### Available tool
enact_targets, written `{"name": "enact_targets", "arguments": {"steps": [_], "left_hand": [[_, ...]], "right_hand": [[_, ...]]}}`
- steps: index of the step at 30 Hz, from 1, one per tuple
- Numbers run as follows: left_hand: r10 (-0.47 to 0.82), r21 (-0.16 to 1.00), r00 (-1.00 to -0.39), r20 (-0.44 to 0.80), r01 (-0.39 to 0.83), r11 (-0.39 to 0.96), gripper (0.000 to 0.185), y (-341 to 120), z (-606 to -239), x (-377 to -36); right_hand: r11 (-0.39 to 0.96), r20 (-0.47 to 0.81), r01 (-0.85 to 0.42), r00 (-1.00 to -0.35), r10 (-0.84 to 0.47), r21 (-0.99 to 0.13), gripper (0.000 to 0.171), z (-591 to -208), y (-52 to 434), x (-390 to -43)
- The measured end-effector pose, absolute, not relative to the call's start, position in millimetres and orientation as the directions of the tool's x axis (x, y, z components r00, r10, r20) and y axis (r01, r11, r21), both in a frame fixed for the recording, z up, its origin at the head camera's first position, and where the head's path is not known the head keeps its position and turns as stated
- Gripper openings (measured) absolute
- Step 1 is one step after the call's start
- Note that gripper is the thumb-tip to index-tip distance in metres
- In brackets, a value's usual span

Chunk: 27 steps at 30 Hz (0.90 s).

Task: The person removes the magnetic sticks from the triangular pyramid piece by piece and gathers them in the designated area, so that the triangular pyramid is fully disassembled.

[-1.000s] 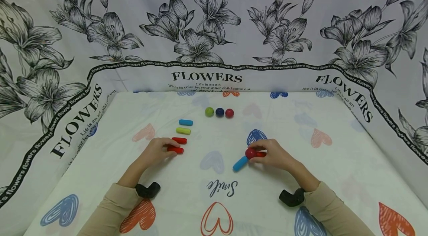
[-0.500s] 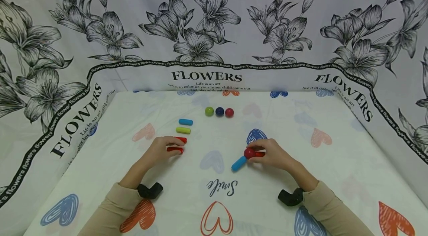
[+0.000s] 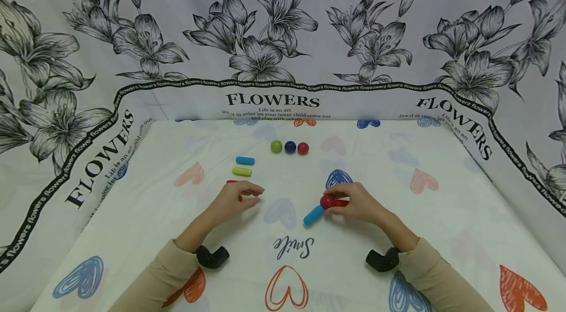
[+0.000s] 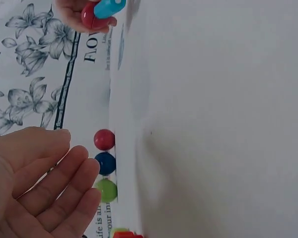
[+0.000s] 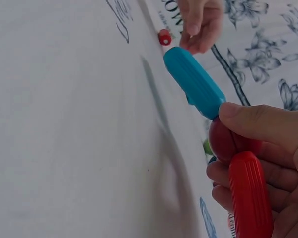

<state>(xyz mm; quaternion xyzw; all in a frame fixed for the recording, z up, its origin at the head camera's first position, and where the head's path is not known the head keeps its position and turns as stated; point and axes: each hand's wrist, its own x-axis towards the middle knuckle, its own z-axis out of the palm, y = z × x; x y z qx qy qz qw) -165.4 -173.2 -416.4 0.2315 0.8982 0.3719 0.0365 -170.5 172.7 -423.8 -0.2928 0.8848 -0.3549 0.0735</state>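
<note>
My right hand (image 3: 351, 200) pinches a red ball (image 3: 327, 201) that has a light-blue stick (image 3: 313, 215) and a red stick (image 3: 341, 202) joined to it, low over the cloth. The right wrist view shows the blue stick (image 5: 193, 82), the red ball (image 5: 223, 141) and the red stick (image 5: 248, 193) in my fingers. My left hand (image 3: 253, 194) hovers left of centre, fingers straight and holding nothing (image 4: 77, 153). It covers most of two red sticks (image 3: 231, 182) behind it.
A green ball (image 3: 276, 146), a dark-blue ball (image 3: 290, 147) and a red ball (image 3: 302, 148) stand in a row at the back. A blue stick (image 3: 245, 160) and a yellow-green stick (image 3: 241, 171) lie to the left. Flower-printed cloth walls (image 3: 283, 32) enclose the table.
My left hand has left the two red sticks and moved right toward the centre, with its fingers stretched out. The right hand and its joined pieces have shifted slightly left.
</note>
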Motion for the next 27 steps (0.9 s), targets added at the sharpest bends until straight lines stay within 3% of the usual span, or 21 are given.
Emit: {"name": "enact_targets", "arguments": {"steps": [18,27], "left_hand": [[0.608,0.748,-0.792,0.052,0.434,0.502,0.033,-106.8,-416.3,-151.8],[0.61,0.761,-0.792,0.023,0.409,0.503,0.045,-88.4,-419.5,-147.7]], "right_hand": [[0.545,0.096,-0.438,-0.834,-0.544,-0.715,0.037,-418.3,163.6,-169.3],[0.514,0.145,-0.468,-0.824,-0.548,-0.719,0.036,-419.1,157.9,-166.8]]}}
